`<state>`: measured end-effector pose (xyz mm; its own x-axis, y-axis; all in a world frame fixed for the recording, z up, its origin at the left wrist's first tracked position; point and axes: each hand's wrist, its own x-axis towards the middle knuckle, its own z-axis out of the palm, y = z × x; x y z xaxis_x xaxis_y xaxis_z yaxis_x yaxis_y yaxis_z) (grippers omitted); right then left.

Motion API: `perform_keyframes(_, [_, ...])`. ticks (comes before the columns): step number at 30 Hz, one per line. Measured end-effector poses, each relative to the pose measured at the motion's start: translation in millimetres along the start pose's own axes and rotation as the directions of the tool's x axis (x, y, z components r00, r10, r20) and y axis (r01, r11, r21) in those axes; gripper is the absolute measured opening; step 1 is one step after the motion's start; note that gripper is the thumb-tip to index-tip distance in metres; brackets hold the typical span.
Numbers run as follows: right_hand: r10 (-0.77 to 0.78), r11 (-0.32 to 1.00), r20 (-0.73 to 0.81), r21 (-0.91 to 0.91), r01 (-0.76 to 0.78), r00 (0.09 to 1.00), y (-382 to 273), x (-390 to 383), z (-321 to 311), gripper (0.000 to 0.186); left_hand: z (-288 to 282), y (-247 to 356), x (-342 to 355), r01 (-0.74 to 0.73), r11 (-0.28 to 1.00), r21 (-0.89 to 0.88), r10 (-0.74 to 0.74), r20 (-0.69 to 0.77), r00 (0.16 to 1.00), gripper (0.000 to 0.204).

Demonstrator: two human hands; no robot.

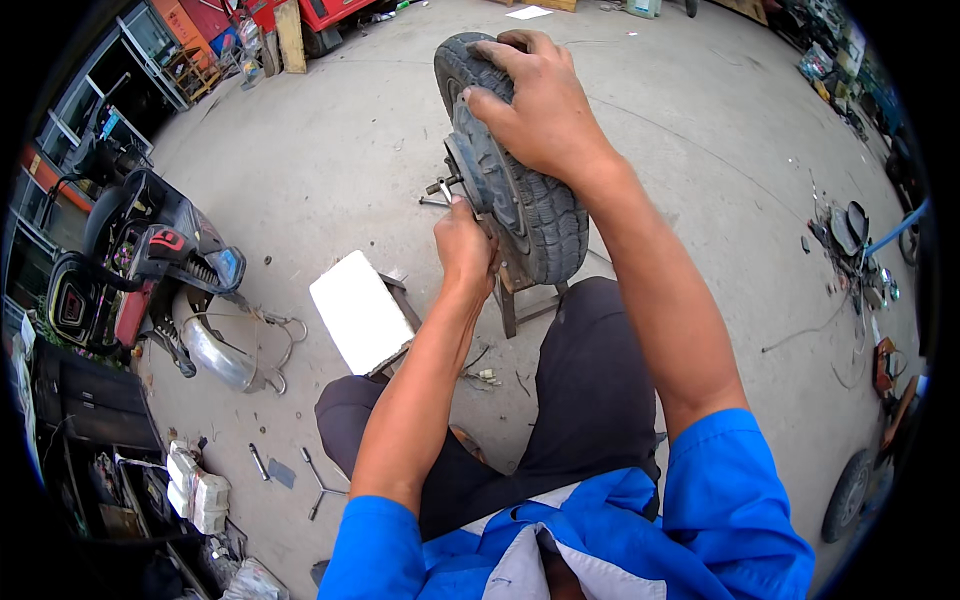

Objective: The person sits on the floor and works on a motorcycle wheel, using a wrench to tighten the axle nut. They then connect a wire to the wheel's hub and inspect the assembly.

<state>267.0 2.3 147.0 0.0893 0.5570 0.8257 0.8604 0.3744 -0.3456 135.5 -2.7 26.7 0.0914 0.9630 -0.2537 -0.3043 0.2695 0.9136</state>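
Outdoors, the wheel (522,205) is standing on edge, leaning slightly, and seems to be resting on a low wooden stool (509,312) just ahead of the right knee (597,310). The right hand (545,105) is lying over the top of the wheel, its grip clamping there with thumb and fingers well spread. The left hand (467,248) is holding a small metal tool (447,192) at the hub (462,170), its grip clamping that tool beside the axle (433,187); exact contact is proving too small to tell. A white slab (360,308) is sitting near the left knee (345,405). On the floor (720,300), a three-armed wrench (322,488) is lying; a scooter (150,265) is standing farther left.
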Motion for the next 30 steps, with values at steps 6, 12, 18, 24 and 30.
perform_keyframes(6, [-0.009,1.000,0.010,0.012,0.009,1.000,0,3,-4,0.049,-17,-57,39,-0.435,0.805,0.402,0.488,-0.034,0.872,0.050])
perform_keyframes(12, [-0.027,1.000,-0.002,-0.008,0.027,1.000,4,0,-5,0.049,-20,-73,52,-0.585,0.674,0.450,0.658,-0.006,0.753,0.048])
perform_keyframes(18, [-0.043,0.998,0.000,-0.038,0.043,0.999,4,2,-3,0.049,-25,-73,58,-0.540,0.748,0.385,0.582,0.008,0.813,0.048])
perform_keyframes(24, [-0.027,0.999,0.007,-0.031,0.027,1.000,-13,-1,3,0.047,-25,-64,49,-0.341,0.915,0.215,0.352,-0.015,0.936,0.042])
perform_keyframes(30, [0.031,1.000,0.027,-0.006,-0.031,0.999,-34,-4,13,0.043,-19,-11,3,0.039,0.999,0.033,-0.039,-0.017,0.999,0.040])
